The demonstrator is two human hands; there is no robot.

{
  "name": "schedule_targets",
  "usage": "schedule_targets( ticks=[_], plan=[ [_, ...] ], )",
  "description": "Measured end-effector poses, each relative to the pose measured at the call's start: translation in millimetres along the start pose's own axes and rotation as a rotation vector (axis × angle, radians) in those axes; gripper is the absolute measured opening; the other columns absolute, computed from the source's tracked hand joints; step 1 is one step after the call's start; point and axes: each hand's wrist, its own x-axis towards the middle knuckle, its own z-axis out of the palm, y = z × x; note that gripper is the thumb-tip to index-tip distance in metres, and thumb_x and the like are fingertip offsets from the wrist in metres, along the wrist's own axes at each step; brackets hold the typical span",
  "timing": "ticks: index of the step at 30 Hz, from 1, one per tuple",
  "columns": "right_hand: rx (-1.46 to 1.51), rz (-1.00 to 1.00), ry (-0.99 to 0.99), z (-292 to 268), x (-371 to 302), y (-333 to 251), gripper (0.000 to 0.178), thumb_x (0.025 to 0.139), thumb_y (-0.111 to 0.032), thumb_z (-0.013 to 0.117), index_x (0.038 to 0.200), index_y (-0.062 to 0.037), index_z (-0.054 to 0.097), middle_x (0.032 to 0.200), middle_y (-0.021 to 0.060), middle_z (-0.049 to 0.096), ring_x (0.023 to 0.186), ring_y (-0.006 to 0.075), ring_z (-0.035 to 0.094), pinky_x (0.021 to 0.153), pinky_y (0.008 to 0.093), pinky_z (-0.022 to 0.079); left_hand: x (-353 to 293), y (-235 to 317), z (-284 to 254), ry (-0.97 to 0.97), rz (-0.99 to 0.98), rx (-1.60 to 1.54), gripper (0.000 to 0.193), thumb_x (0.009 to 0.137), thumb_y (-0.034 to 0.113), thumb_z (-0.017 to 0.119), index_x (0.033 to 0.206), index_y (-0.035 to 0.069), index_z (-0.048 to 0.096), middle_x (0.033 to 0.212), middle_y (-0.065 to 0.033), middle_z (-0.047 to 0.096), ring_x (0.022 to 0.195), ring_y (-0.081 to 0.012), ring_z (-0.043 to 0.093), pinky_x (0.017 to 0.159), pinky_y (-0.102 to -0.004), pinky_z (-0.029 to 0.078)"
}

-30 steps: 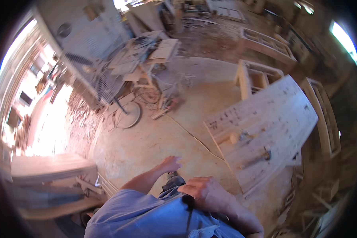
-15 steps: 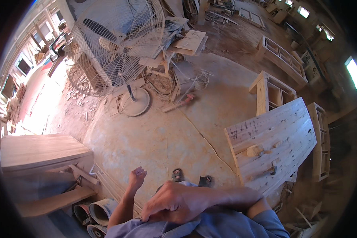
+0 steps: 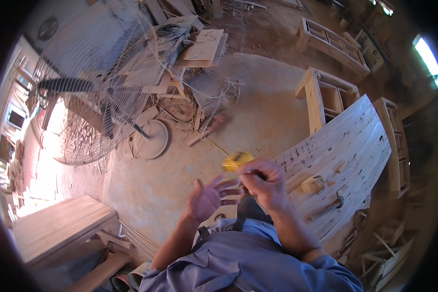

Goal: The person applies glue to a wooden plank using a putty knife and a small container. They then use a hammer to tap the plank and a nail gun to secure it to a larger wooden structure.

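In front of my body, my right hand point(image 3: 264, 182) is closed on a yellow tape measure point(image 3: 237, 161) with a dark patch, smeared a little by motion. Just left of it and slightly lower, my left hand point(image 3: 210, 198) is open, its fingers spread toward the right hand. To my right lies a pale wooden panel point(image 3: 321, 160) with dark marks along its far edge. A hammer point(image 3: 337, 200) and a wooden mallet-like block point(image 3: 314, 184) rest on that panel.
A large caged fan point(image 3: 97, 92) on a round base point(image 3: 152, 139) stands at the left. A cluttered workbench point(image 3: 180, 58) is behind it. Wooden frames point(image 3: 326, 95) line the right. A wooden cabinet-like piece point(image 3: 63, 221) is at near left. A red-handled tool point(image 3: 207, 130) lies on the floor.
The tape measure has come into view in my right hand, which moved up and away from my waist. My left hand went from a fist to spread fingers and moved right. The view shifted.
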Motion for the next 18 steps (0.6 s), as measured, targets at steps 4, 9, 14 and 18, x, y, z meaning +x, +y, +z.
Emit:
schedule_targets(
  ticks=[4,9,14,18],
  plan=[
    [-0.433,0.03,-0.063,-76,42,43,0.013,0.097,0.003,0.059,0.104,0.0007,0.069,0.073,-0.0033,0.061,0.068,0.0022,0.053,0.056,0.0228,0.042,108,-16,-25,0.258,-0.179,0.12,0.059,0.104,0.047,0.044,0.148,0.008,0.046,0.142,-0.018,0.054,0.13,-0.0311,0.054,0.106,-0.0485,0.046],
    [-0.736,0.167,-0.301,-135,86,35,0.032,0.088,-0.003,0.067,0.12,-0.009,0.066,0.077,0.0141,0.066,0.067,0.0258,0.065,0.062,0.0362,0.05,222,-25,-66,0.289,-0.338,0.473,0.02,0.102,0.019,0.053,0.111,0.001,0.057,0.088,-0.0025,0.055,0.08,-0.0171,0.055,0.074,-0.029,0.047],
    [-0.801,0.168,-0.045,-189,136,14,0.046,0.088,-0.011,0.066,0.133,-0.0099,0.059,0.099,0.0199,0.071,0.089,0.0367,0.071,0.076,0.0435,0.055,280,15,-113,0.419,-0.184,0.333,0.018,0.1,0.013,0.056,0.115,0.003,0.056,0.103,-0.0077,0.064,0.094,-0.0198,0.065,0.082,-0.034,0.056],
    [-0.914,0.337,0.212,-272,137,27,0.042,0.088,-0.012,0.062,0.13,-0.0082,0.061,0.088,0.0182,0.07,0.083,0.034,0.07,0.073,0.0428,0.054,355,90,-150,0.732,-0.046,0.405,0.037,0.098,0.005,0.056,0.134,0.001,0.049,0.119,-0.0172,0.063,0.103,-0.0295,0.067,0.089,-0.0436,0.058]
  ],
)
